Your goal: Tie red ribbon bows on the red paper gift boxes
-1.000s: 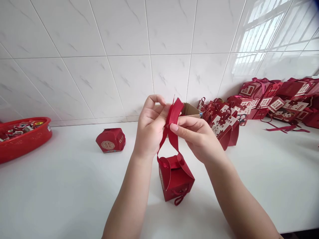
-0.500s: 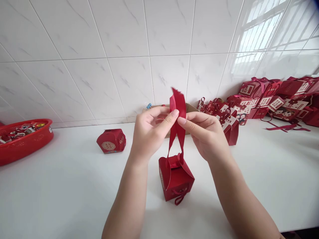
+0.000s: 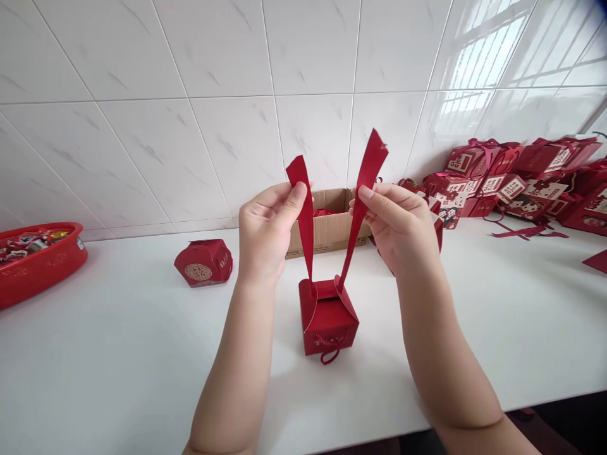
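Note:
A small red gift box (image 3: 332,319) stands on the white counter between my forearms, its curved top flaps folded in and a twisted red cord looped at its front. A red ribbon (image 3: 307,234) comes up from the flaps as two separate ends. My left hand (image 3: 270,227) pinches one end between thumb and fingers, with the tip sticking up above. My right hand (image 3: 398,218) pinches the other end in the same way, a little higher. Both lengths are stretched upward in a V over the box.
Another red box (image 3: 203,262) sits to the left. A red plastic basin (image 3: 42,259) of wrapped sweets is at far left. Behind my hands is a cardboard carton (image 3: 332,221) with red items. Finished-looking red boxes (image 3: 493,177) are piled at right, beside loose ribbons (image 3: 526,232).
My hands have moved apart, left and right, spreading the two ribbon ends that were held together. The view has shifted slightly, and the carton behind now shows between my hands.

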The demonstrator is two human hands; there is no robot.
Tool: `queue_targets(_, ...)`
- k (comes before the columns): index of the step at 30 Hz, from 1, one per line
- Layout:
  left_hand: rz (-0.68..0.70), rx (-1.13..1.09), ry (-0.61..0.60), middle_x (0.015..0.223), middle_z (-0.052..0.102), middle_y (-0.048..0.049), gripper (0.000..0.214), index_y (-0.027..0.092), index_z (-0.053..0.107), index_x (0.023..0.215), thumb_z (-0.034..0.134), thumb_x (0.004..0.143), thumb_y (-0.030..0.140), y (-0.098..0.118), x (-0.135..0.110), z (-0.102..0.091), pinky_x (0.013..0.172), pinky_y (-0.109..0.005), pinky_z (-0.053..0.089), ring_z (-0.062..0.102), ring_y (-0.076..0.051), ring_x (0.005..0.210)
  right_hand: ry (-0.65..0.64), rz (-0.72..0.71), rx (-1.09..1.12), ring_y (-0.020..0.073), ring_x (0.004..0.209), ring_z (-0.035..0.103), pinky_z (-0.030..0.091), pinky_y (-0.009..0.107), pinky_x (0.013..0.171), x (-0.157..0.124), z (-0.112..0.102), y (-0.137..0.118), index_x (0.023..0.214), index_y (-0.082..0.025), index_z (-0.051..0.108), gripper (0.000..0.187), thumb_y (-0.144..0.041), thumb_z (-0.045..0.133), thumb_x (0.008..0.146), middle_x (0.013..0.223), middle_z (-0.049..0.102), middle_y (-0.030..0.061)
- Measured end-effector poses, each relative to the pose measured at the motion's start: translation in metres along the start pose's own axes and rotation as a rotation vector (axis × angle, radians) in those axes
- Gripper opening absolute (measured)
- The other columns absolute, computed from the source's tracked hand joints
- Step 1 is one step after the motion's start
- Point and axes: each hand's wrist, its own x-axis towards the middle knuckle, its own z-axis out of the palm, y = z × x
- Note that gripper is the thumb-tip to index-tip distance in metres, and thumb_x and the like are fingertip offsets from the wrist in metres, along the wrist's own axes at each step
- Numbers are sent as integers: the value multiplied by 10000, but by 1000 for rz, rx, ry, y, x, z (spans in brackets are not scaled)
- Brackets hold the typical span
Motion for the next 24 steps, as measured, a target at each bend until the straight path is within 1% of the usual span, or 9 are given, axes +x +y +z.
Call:
queue_targets(4, 40, -41, 53, 932, 734, -27, 181, 261, 736, 823, 755, 722, 410, -8, 2, 3, 743, -324, 548, 663, -207, 953, 36, -44, -24, 168, 799, 654, 532, 322, 743, 1, -2, 2, 735, -248, 699, 125, -369, 721, 755, 759, 674, -3)
queue_targets(8, -8, -11, 54, 870, 728, -30, 196, 239, 739, 822, 756, 717, 405, -14, 3, 6, 746, -317, 541, 666, -197, 890, 14, -22, -44, 168, 813, 661, 530, 311, 746, 6, 0, 8, 738, -235, 706, 137, -370, 727, 745, 777, 688, 2)
queue_targets(12, 24, -11, 121, 816, 719, -17, 188, 223, 733, 805, 772, 699, 373, -17, 5, 4, 771, -303, 538, 666, -170, 838, 0, 4, 1, 150, 803, 659, 526, 298, 772, 10, 3, 15, 765, -226, 706, 151, -376, 722, 749, 780, 693, 3)
queue_targets(16, 48, -43, 171, 804, 716, -1, 168, 217, 726, 790, 789, 685, 332, -14, 4, 3, 797, -284, 528, 665, -141, 818, -16, 22, 73, 132, 761, 642, 519, 286, 762, 10, 3, 16, 747, -227, 696, 169, -394, 728, 744, 753, 678, -5)
queue_targets(20, 51, -8, 156, 761, 704, 2, 142, 211, 716, 766, 772, 706, 328, -6, 0, 5, 744, -276, 520, 662, -139, 781, -24, 61, 84, 128, 742, 629, 511, 275, 730, 8, 4, 12, 722, -235, 678, 191, -419, 726, 736, 734, 661, -12)
queue_targets(24, 53, 1, 142, 726, 688, 10, 115, 217, 703, 732, 763, 716, 314, 0, -3, 5, 715, -276, 508, 648, -132, 749, -9, 77, 75, 135, 812, 631, 489, 258, 691, 6, 6, 11, 725, -245, 672, 202, -442, 718, 733, 800, 672, -13)
